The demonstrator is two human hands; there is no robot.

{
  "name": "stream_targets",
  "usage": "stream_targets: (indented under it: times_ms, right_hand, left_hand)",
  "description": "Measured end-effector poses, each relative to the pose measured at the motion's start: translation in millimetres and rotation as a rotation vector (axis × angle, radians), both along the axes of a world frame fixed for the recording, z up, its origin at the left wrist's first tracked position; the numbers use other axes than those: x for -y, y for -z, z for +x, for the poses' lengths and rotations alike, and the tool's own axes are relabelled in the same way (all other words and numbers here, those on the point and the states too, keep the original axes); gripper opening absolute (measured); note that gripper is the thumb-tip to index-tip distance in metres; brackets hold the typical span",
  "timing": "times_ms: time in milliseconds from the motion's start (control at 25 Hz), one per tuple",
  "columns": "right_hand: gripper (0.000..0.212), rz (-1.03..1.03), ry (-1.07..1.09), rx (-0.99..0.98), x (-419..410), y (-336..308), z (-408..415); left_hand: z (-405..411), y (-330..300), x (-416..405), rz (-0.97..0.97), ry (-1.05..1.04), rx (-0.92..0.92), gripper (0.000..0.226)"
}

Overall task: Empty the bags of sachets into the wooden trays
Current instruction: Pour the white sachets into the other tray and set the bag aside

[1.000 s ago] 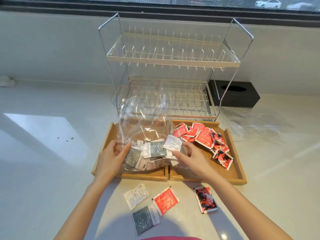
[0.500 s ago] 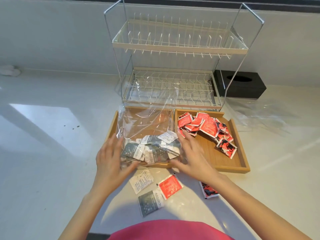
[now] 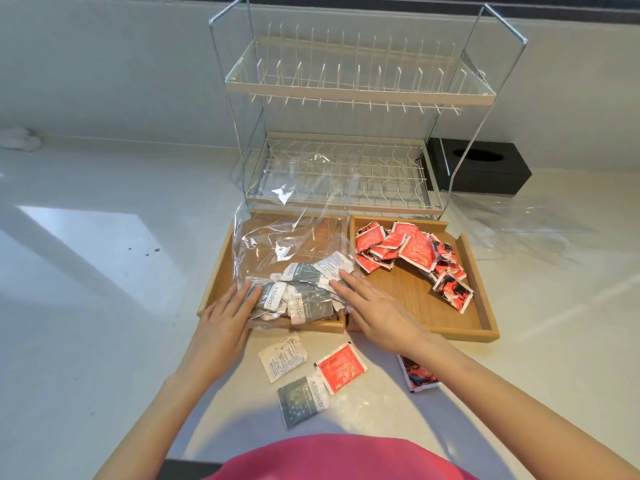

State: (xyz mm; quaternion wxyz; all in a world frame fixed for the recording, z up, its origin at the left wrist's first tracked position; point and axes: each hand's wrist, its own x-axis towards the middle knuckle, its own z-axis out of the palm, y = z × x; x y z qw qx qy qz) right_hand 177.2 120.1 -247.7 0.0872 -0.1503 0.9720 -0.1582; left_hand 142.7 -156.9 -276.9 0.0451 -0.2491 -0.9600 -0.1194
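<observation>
Clear bag (image 3: 291,244) of grey sachets (image 3: 304,296) lies in left wooden tray (image 3: 216,278). Left hand (image 3: 221,327) and right hand (image 3: 377,313) flank the sachets, fingers straight, flat on the plastic, gripping nothing. Right wooden tray (image 3: 481,289), touching the left tray, holds red sachets (image 3: 412,252). Loose sachets (image 3: 311,375) on worktop (image 3: 86,306), nearer than the left tray.

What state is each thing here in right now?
Left hand: open, flat on bag.
Right hand: open, flat on bag.
Clear bag: still holds grey sachets.
Left tray: under the bag.
Right tray: holds loose red sachets.
Dish rack: empty.
</observation>
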Motion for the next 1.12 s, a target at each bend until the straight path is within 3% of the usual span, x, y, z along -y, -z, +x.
stream_targets:
  times_ms: [200,320,520,800,1120]
  right_hand:
    - [0.047,-0.076,0.042,-0.024,4,-21,-25]
    - [0.044,-0.121,0.107,-0.123,3,-41,-39]
    - [0.027,-0.212,0.206,-0.246,-10,-68,-76]
    - [0.022,-0.526,0.324,-0.221,-16,-113,-103]
    - [0.014,-0.637,0.294,-0.291,-18,-159,-109]
  left_hand:
    - [-11,-29,7,0.244,-0.077,0.02,0.042]
    - [-21,-54,4,0.34,-0.117,-0.059,0.04]
    - [-62,-91,-7,0.315,-0.175,-0.078,0.026]
    - [-100,-135,-8,0.269,-0.144,-0.052,0.023]
    - [-105,-177,-1,0.457,-0.144,-0.024,0.013]
